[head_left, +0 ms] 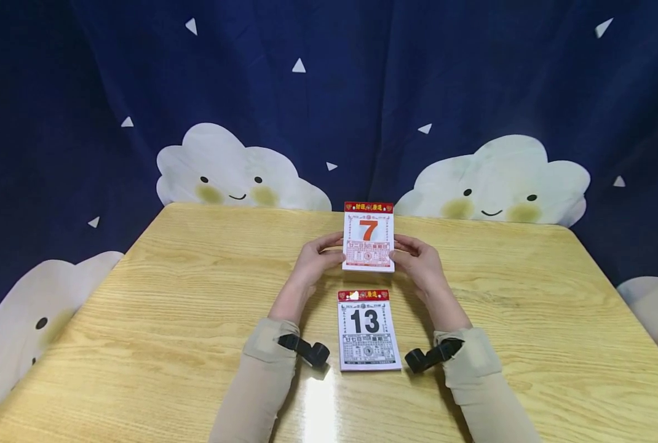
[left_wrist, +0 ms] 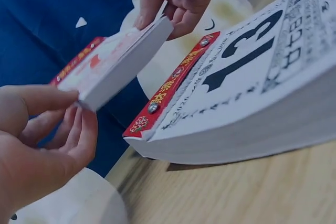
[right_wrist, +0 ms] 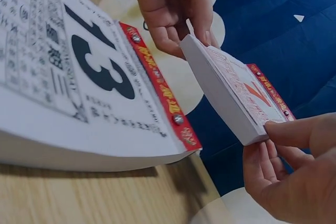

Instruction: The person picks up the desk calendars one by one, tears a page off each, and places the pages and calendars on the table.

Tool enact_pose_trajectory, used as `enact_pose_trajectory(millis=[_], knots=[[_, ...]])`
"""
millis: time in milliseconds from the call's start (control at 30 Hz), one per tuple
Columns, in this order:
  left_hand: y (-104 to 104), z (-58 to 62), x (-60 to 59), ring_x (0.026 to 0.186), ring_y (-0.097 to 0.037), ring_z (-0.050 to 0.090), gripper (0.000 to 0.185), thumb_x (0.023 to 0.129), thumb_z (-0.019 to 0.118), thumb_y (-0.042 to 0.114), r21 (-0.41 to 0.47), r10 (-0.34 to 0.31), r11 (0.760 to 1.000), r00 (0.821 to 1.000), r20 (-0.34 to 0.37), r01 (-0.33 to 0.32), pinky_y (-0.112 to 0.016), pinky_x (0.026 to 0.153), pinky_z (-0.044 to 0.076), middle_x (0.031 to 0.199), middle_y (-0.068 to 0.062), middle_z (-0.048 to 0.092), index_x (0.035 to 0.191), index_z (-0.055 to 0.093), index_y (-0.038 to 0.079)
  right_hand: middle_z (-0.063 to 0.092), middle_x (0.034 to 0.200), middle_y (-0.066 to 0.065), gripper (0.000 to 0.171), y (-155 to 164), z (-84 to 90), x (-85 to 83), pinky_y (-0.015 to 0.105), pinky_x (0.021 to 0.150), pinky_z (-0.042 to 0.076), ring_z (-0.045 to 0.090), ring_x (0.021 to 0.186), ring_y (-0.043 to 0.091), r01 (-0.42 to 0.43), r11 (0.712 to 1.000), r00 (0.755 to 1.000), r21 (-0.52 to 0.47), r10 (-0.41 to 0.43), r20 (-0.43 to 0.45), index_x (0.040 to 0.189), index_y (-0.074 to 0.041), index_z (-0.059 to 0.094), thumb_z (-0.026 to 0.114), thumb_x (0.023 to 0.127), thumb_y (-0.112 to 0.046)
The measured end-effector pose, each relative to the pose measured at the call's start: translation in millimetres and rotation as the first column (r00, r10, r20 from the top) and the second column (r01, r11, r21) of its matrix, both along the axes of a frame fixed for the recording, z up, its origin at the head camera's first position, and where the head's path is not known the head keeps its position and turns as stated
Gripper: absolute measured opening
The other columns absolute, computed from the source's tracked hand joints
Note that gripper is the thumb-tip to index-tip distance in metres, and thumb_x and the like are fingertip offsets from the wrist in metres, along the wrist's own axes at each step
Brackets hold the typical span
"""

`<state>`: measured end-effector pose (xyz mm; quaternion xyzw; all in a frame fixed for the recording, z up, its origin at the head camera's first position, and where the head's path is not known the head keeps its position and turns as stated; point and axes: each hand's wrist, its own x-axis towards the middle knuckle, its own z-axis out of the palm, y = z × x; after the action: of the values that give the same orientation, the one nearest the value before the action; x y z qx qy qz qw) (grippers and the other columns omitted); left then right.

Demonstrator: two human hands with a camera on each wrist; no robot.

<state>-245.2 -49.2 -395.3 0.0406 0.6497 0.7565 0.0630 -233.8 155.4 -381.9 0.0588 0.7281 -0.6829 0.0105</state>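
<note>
A thick tear-off calendar with a red 7 [head_left: 368,240] is held up between both hands, its red header strip at the top. My left hand [head_left: 317,261] pinches its left edge, thumb on the front page and fingers behind. On the opposite edge my right hand [head_left: 420,261] pinches it the same way. Both wrist views show the held calendar clear of the table. Below it, nearer to me, a second tear-off calendar with a black 13 [head_left: 369,332] lies face up on the table between the forearms, touched by neither hand.
The wooden table [head_left: 168,320] reaches back to a dark blue curtain [head_left: 329,92] printed with white clouds and triangles. Black wrist cameras on straps, the left one [head_left: 318,354] and the right one [head_left: 417,360], flank the lying calendar.
</note>
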Motion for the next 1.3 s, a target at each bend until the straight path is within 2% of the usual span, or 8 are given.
enact_pose_trajectory(millis=[200, 433, 600, 733, 900, 1067, 1200, 1300], knots=[[0, -3.6, -2.4, 0.089, -0.012, 0.058, 0.053, 0.081, 0.051, -0.013, 0.181, -0.090, 0.979, 0.996, -0.008, 0.090, -0.022, 0.076, 0.052, 0.125, -0.023, 0.049, 0.132, 0.042, -0.002, 0.048, 0.127, 0.017, 0.047, 3, 8.4, 1.5, 0.018, 0.077, 0.052, 0.055, 0.091, 0.011, -0.023, 1.000, 1.000, 0.012, 0.022, 0.022, 0.132, 0.001, 0.044, 0.055, 0.086, 0.000], [2, -5.0, -4.3, 0.081, -0.011, 0.063, 0.060, 0.084, 0.050, -0.011, 0.220, -0.103, 0.971, 0.994, 0.029, 0.095, -0.022, 0.071, 0.052, 0.133, -0.019, 0.046, 0.139, 0.034, 0.008, 0.049, 0.127, 0.016, 0.047, 4, 12.7, 3.8, 0.017, 0.076, 0.052, 0.056, 0.092, 0.009, -0.001, 1.000, 1.000, -0.031, 0.001, 0.004, 0.131, -0.001, 0.046, 0.057, 0.086, -0.002], [0, -2.4, -3.4, 0.081, -0.010, 0.063, 0.057, 0.086, 0.047, -0.010, 0.252, -0.145, 0.959, 0.989, 0.030, 0.133, -0.021, 0.071, 0.052, 0.137, -0.019, 0.042, 0.139, 0.033, 0.003, 0.047, 0.131, 0.020, 0.048, 5, 17.4, 5.6, 0.017, 0.079, 0.051, 0.058, 0.088, 0.004, -0.043, 0.997, 0.999, -0.068, 0.042, -0.008, 0.133, 0.000, 0.043, 0.055, 0.087, -0.002], [-2, 0.3, -2.5, 0.086, -0.010, 0.062, 0.056, 0.088, 0.045, -0.010, 0.284, -0.183, 0.943, 0.983, 0.013, 0.171, -0.022, 0.075, 0.052, 0.137, -0.021, 0.040, 0.140, 0.032, 0.005, 0.047, 0.128, 0.018, 0.048, 6, 19.2, 6.1, 0.018, 0.080, 0.051, 0.058, 0.087, 0.003, -0.049, 0.993, 0.999, -0.104, 0.048, -0.016, 0.134, 0.000, 0.042, 0.055, 0.087, -0.001], [-3, 0.0, -0.4, 0.093, -0.013, 0.061, 0.058, 0.090, 0.040, -0.010, 0.325, -0.243, 0.916, 0.970, -0.015, 0.235, -0.032, 0.086, 0.049, 0.139, -0.021, 0.037, 0.142, 0.029, 0.013, 0.050, 0.122, 0.013, 0.049, 6, 18.8, 6.9, 0.018, 0.079, 0.052, 0.059, 0.088, 0.004, -0.054, 0.988, 0.998, -0.146, 0.048, -0.041, 0.134, 0.001, 0.042, 0.054, 0.087, 0.001], [-5, -3.2, 1.2, 0.094, -0.018, 0.062, 0.061, 0.091, 0.036, -0.009, 0.378, -0.302, 0.877, 0.952, -0.046, 0.296, -0.051, 0.099, 0.038, 0.133, -0.022, 0.044, 0.145, 0.024, 0.019, 0.049, 0.124, 0.017, 0.048, 4, 18.5, 8.5, 0.018, 0.078, 0.052, 0.058, 0.090, 0.005, -0.065, 0.993, 0.994, -0.101, 0.056, -0.091, 0.132, 0.002, 0.043, 0.055, 0.086, 0.001], [-6, -4.1, 2.4, 0.095, -0.021, 0.063, 0.064, 0.092, 0.034, -0.010, 0.419, -0.337, 0.840, 0.937, -0.093, 0.344, -0.045, 0.094, 0.045, 0.120, -0.016, 0.054, 0.145, 0.022, 0.024, 0.049, 0.125, 0.022, 0.046, 2, 18.0, 9.3, 0.015, 0.076, 0.051, 0.057, 0.090, 0.005, -0.063, 0.998, 0.988, -0.022, 0.059, -0.144, 0.131, 0.004, 0.044, 0.054, 0.086, 0.001], [-6, -4.2, 3.7, 0.094, -0.021, 0.063, 0.065, 0.091, 0.033, -0.011, 0.440, -0.342, 0.825, 0.933, -0.109, 0.354, -0.037, 0.087, 0.051, 0.114, -0.010, 0.057, 0.145, 0.021, 0.023, 0.052, 0.123, 0.021, 0.044, 1, 19.4, 12.2, 0.014, 0.077, 0.049, 0.056, 0.094, 0.012, -0.045, 0.994, 0.978, 0.096, 0.064, -0.201, 0.129, 0.004, 0.047, 0.055, 0.086, 0.000]])
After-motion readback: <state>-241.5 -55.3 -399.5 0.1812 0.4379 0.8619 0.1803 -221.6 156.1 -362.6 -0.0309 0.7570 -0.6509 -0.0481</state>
